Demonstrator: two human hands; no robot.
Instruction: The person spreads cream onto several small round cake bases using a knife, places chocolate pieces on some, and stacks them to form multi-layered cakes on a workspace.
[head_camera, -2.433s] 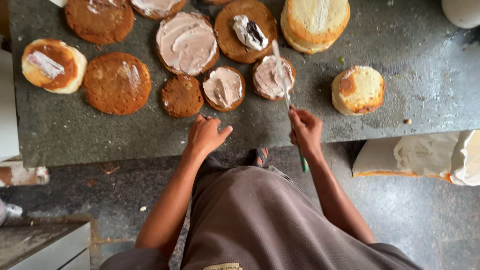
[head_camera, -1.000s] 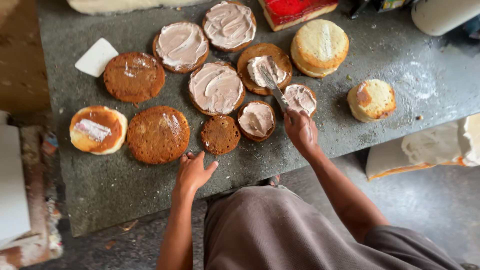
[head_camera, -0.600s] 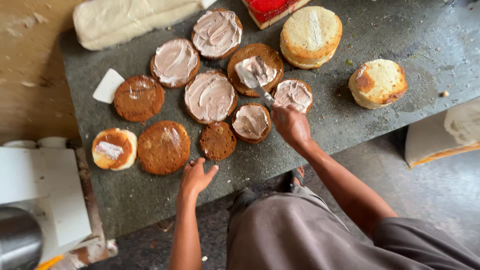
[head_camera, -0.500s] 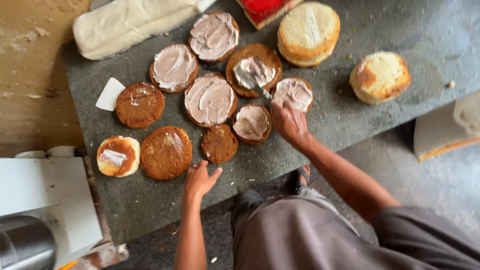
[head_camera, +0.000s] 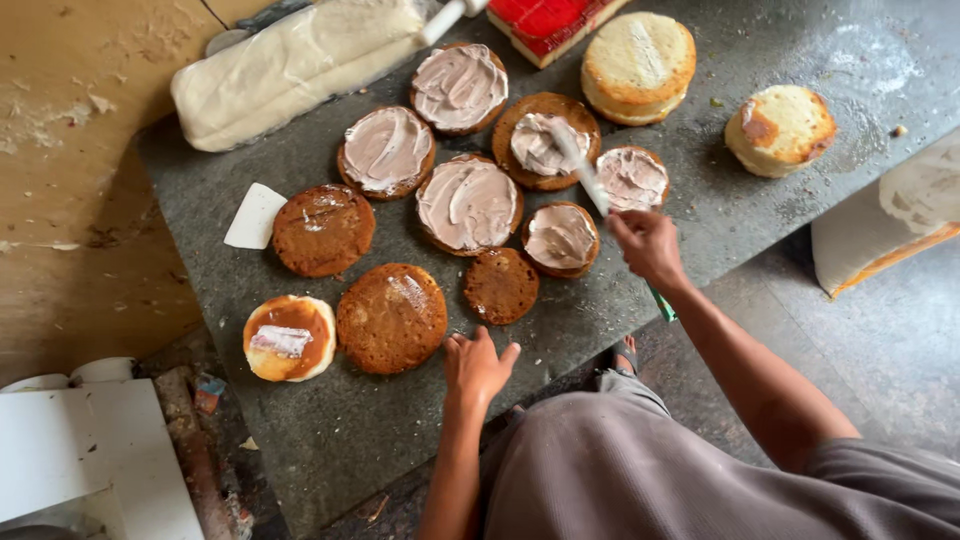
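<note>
The spatula (head_camera: 583, 170), gripped in our closed right hand (head_camera: 648, 245), lies blade-down on a cream dab atop the brown cake (head_camera: 546, 140) mid-slab, ready for spreading, while our open, empty left hand (head_camera: 478, 365) braces on the slab (head_camera: 330, 430).

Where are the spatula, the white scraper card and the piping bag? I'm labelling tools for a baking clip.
spatula (head_camera: 583, 167), head view, on the cream-smeared blade.
white scraper card (head_camera: 255, 216), head view, middle of the card.
piping bag (head_camera: 295, 65), head view, on its filled body.
</note>
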